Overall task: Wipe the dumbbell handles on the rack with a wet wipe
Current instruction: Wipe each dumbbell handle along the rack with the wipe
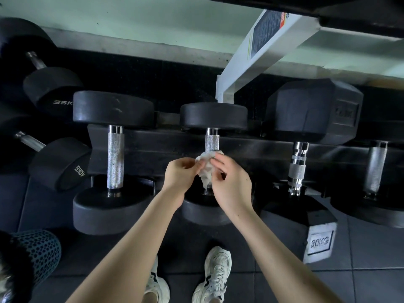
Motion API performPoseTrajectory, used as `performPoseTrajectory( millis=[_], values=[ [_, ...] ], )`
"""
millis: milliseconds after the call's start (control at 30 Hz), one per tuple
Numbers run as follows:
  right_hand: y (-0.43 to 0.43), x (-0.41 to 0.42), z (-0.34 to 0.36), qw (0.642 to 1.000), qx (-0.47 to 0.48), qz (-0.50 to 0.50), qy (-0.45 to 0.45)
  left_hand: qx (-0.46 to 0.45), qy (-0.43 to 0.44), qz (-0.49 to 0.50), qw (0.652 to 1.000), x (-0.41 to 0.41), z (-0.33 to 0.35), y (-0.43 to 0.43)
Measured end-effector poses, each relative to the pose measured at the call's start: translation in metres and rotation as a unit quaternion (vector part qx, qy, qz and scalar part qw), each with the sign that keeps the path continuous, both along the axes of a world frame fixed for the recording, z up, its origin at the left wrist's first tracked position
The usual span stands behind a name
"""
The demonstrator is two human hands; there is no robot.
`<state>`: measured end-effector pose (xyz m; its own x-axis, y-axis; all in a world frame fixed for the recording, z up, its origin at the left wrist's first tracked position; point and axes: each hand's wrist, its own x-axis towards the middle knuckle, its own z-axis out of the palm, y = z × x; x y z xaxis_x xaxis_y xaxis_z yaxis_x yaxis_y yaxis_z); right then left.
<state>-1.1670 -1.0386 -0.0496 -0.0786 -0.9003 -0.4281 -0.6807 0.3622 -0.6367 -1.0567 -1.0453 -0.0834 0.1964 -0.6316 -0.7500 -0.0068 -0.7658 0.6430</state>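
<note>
Both hands hold a crumpled white wet wipe point(206, 169) just above the middle dumbbell's knurled handle point(212, 142). My left hand point(180, 174) pinches the wipe's left edge. My right hand point(230, 182) pinches its right side with curled fingers. The lower half of that handle is hidden behind the wipe and my hands. On the black rack point(166, 147) lie further dumbbells: one with a long silver handle point(115, 157) to the left, a hexagonal 30KG one with a ringed chrome handle point(297, 168) to the right, and another handle point(375, 169) at the far right.
Two round dumbbells marked 35K point(52, 89) and 40KG point(62, 164) lie at the left. A white frame post point(260, 55) rises behind the rack. My white sneakers point(215, 278) stand on dark floor tiles. A dark mesh object point(37, 252) sits at lower left.
</note>
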Motion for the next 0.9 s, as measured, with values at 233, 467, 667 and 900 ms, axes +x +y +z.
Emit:
performPoseTrajectory(
  millis=[233,467,667,900],
  values=[
    [-0.021,-0.007,-0.030,0.988,0.008,-0.152,-0.014,0.042,-0.118,0.077,0.989,-0.008,-0.019,-0.010],
    [-0.014,-0.009,-0.042,0.985,0.025,-0.153,-0.075,-0.087,-0.260,-0.023,0.961,-0.017,-0.009,-0.001],
    [-0.005,-0.009,-0.044,0.990,0.023,-0.095,-0.105,-0.103,-0.166,-0.088,0.977,-0.017,-0.011,0.004],
    [-0.015,-0.006,-0.051,0.972,0.052,-0.157,-0.165,0.004,0.131,0.097,0.987,-0.013,-0.026,-0.002]
  ],
)
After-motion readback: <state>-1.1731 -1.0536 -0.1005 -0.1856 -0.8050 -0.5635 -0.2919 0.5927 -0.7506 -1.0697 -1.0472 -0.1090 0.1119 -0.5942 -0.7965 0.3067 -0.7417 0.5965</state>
